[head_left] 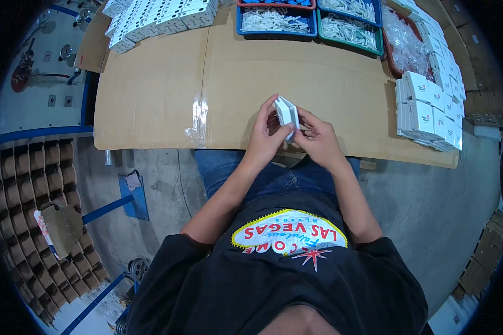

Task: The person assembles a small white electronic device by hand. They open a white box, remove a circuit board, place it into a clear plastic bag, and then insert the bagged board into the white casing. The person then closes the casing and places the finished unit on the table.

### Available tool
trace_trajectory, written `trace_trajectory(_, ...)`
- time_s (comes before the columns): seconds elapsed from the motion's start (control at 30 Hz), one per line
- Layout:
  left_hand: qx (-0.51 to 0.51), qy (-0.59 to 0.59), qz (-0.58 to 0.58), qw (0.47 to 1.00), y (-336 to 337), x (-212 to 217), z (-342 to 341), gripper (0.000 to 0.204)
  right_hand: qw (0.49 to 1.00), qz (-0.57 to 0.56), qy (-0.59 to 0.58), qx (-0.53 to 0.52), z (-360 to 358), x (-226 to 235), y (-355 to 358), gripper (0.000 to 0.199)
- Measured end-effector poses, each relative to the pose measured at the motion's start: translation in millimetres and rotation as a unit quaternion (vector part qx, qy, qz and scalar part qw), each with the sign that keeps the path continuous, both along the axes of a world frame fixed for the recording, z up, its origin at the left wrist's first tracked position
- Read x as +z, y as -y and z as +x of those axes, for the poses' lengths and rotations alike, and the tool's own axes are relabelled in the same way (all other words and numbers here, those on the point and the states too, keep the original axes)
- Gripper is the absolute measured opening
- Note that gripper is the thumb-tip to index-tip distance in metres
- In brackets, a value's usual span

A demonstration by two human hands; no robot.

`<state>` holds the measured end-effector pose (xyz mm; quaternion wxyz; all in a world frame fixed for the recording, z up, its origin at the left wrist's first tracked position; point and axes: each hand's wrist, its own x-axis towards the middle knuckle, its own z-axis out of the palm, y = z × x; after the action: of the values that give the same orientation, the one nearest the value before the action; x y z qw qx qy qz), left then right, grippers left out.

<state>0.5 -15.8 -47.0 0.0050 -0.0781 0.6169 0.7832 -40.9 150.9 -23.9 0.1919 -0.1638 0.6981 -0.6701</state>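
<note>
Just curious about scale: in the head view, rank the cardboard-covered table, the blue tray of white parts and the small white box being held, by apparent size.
1. cardboard-covered table
2. blue tray
3. small white box, held by both hands

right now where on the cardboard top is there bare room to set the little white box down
Bare cardboard top lies left of both hands, below the far-left box stack. A smaller patch sits between the trays and the small white box. The right edge is crowded with stacked white boxes.

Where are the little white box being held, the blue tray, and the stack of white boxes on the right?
small white box (288, 114), head view, its top face
blue tray (238, 22), head view, left rim
stack of white boxes (425, 109), head view, front box
</note>
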Motion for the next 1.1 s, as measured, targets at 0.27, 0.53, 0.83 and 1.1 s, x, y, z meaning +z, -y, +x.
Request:
trace_trajectory(0.27, 0.062, 0.029, 0.067, 0.995, -7.2, 7.3, -1.8, 0.084, 0.974, 0.103, -0.200, -0.017, -3.4, 3.6, -6.8, 0.043)
trace_trajectory(0.53, 0.029, 0.013, 0.103, 0.994, 0.6, 7.4, -1.8, 0.079, 0.948, 0.159, -0.273, -0.026, -1.3, 15.6, -6.7, 0.040)
trace_trajectory(0.83, 0.016, -0.005, 0.099, 0.995, -2.1, 9.8, -6.9, 0.078, 0.933, 0.169, -0.316, -0.035, -10.9, 10.9, -15.7, 0.040)
trace_trajectory(1.1, 0.005, 0.017, 0.113, 0.993, 3.6, -0.3, -5.0, 0.078, 0.917, 0.175, -0.321, -0.159, -35.7, -4.4, -42.6, 0.031)
